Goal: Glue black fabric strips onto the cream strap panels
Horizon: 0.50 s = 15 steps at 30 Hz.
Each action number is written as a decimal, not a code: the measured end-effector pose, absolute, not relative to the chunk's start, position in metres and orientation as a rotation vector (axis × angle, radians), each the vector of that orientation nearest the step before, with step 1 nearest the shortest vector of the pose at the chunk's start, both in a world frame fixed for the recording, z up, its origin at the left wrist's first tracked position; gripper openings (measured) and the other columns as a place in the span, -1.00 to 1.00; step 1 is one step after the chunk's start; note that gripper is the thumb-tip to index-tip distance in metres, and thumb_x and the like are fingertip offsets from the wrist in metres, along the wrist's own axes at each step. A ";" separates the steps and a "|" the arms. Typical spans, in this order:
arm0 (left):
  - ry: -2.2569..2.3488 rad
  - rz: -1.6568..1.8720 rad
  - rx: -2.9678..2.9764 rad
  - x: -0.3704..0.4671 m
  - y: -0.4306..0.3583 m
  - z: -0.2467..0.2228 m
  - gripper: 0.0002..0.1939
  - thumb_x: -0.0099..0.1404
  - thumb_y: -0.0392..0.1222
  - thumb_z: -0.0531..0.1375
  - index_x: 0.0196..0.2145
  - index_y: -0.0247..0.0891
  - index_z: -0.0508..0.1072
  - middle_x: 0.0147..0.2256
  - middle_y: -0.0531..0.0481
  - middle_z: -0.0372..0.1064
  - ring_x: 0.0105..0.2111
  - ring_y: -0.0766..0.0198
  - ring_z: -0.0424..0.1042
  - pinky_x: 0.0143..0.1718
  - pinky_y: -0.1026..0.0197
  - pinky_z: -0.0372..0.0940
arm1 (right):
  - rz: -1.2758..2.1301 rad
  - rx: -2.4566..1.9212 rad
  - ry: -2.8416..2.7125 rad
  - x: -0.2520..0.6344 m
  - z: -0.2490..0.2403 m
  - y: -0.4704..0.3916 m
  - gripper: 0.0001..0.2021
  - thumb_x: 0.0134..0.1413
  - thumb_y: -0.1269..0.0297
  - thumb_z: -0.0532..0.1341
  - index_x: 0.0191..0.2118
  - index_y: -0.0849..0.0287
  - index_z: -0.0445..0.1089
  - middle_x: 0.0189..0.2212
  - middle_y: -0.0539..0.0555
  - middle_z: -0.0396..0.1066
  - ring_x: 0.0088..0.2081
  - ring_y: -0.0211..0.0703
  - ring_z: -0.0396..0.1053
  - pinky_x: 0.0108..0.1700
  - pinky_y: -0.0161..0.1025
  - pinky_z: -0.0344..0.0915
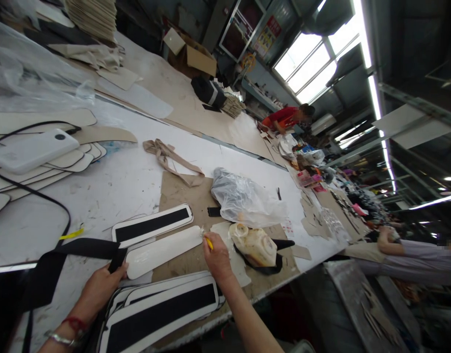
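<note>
The cream strip (162,252) lies between left fingers (119,272) (touching) and right fingers (216,246).

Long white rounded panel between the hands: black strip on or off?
Off: the panel shows plain white, unlike the black-striped white panel beyond it.

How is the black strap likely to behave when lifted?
Probably floppy: the black strap bends sharply where the left hand pinches it and turns again farther left. It is likely light for its size, as it looks thin. Its flat, wide shape makes rolling unlikely.
</note>
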<state>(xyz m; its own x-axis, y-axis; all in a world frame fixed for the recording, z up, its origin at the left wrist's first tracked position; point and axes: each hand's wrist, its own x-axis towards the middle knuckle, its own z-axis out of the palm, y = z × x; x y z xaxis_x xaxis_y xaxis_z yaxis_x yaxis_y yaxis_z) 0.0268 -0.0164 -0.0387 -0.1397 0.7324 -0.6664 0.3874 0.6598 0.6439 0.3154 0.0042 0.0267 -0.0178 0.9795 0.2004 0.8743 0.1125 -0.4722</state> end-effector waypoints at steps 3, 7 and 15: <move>1.745 0.382 0.923 0.026 -0.015 -0.038 -0.59 -0.09 0.23 0.05 -0.69 -0.18 0.35 -0.72 -0.07 0.30 -0.56 0.04 0.31 -0.44 0.08 0.18 | 0.392 -1.825 -2.000 0.295 0.023 0.001 -0.80 0.12 0.47 0.07 -0.21 0.16 0.39 -0.28 0.16 0.43 -0.19 -0.08 0.37 -0.08 -0.14 0.30; 1.737 0.357 0.931 0.025 -0.013 -0.039 -0.56 -0.11 0.26 0.03 -0.68 -0.18 0.35 -0.72 -0.08 0.29 -0.56 0.02 0.31 -0.42 0.06 0.18 | 0.624 -1.673 -1.999 0.257 0.029 -0.007 -0.83 0.08 0.48 0.12 -0.24 0.16 0.40 -0.30 0.11 0.44 -0.20 -0.12 0.38 -0.09 -0.18 0.31; 1.736 0.380 0.921 0.026 -0.015 -0.036 -0.56 -0.10 0.25 0.03 -0.68 -0.19 0.35 -0.71 -0.07 0.28 -0.57 0.05 0.28 -0.47 0.10 0.14 | 0.485 -1.668 -1.870 0.277 0.042 -0.002 -0.81 0.16 0.40 0.05 -0.20 0.18 0.39 -0.27 0.16 0.42 -0.17 -0.11 0.36 -0.06 -0.15 0.29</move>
